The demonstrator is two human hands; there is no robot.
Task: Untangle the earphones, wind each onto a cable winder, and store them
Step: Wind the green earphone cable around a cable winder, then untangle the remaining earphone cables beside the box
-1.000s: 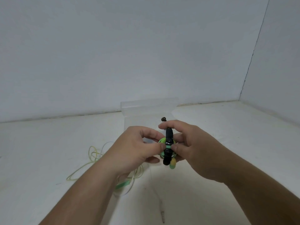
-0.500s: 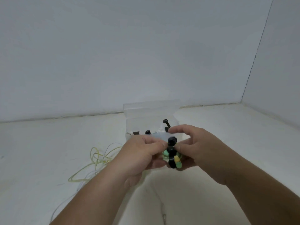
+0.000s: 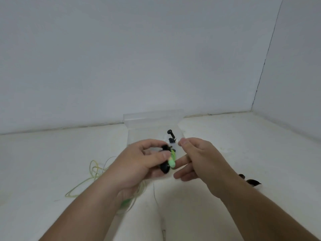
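Hand state: left grips winder, right holds nothing

Left hand [image 3: 144, 162] grips the black cable winder [image 3: 165, 166], with the thumb across its front and the fingers curled behind it. Pale green earphone parts [image 3: 172, 162] lie against the right side of the winder. Motion blur hides how they are wound. The winder is held in the air above the table [image 3: 243, 136], in front of the clear box [image 3: 152, 117].

Right hand [image 3: 199, 160] is just beside the winder, apart from it or nearly so. Its fingers are loosely curled and nothing shows in them. The thumb tip sits close to the index finger at the top of the hand. The 2 hands do not touch each other.

Loose yellow-green cable [image 3: 93, 171] lies in loops on the table to the left and runs under the left forearm. A thin pale cable [image 3: 154, 192] runs along the table between the 2 forearms and ends in a metal plug [image 3: 163, 233] near the lower edge of the view.

The clear box stands on the table behind the hands, near the wall [image 3: 139, 49]. A black earphone piece [image 3: 171, 134] shows inside it. Further small dark parts lie below it, too small to identify.

2 small dark objects [image 3: 252, 182] lie on the table just beside the right forearm. Their type cannot be told.
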